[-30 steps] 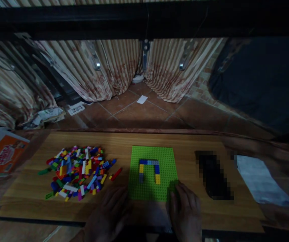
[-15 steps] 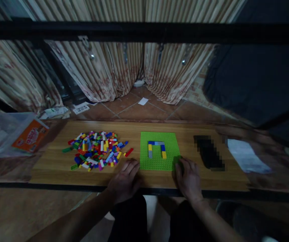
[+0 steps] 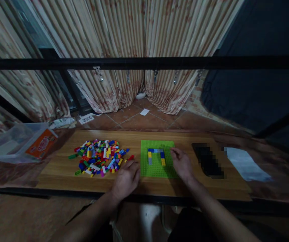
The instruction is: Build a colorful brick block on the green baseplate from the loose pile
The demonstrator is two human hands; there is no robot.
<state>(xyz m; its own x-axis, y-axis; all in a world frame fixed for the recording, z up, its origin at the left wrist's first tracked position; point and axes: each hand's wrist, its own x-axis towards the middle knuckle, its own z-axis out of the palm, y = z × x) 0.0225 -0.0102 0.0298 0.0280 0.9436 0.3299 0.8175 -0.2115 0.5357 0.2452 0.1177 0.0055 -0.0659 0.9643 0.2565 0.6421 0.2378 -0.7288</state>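
A green baseplate (image 3: 154, 169) lies on the wooden board (image 3: 58, 168). On it stands a small arch of blue, grey and yellow bricks (image 3: 156, 155). My left hand (image 3: 126, 178) rests palm down on the board just left of the plate, fingers loosely spread, holding nothing. My right hand (image 3: 181, 163) lies over the plate's right edge, fingers stretched toward the arch, nothing visible in them. A heap of loose coloured bricks (image 3: 99, 157) is spread to the left of my left hand.
A dark blurred object (image 3: 207, 160) lies right of the plate, and a white sheet (image 3: 242, 163) further right. A clear plastic box with an orange label (image 3: 25, 145) sits at the far left. A black bar (image 3: 144, 63) crosses in front of curtains.
The view has pulled back and tilted up. My right hand has moved from the plate's near right corner up along its right edge toward the arch. My left hand stays beside the plate.
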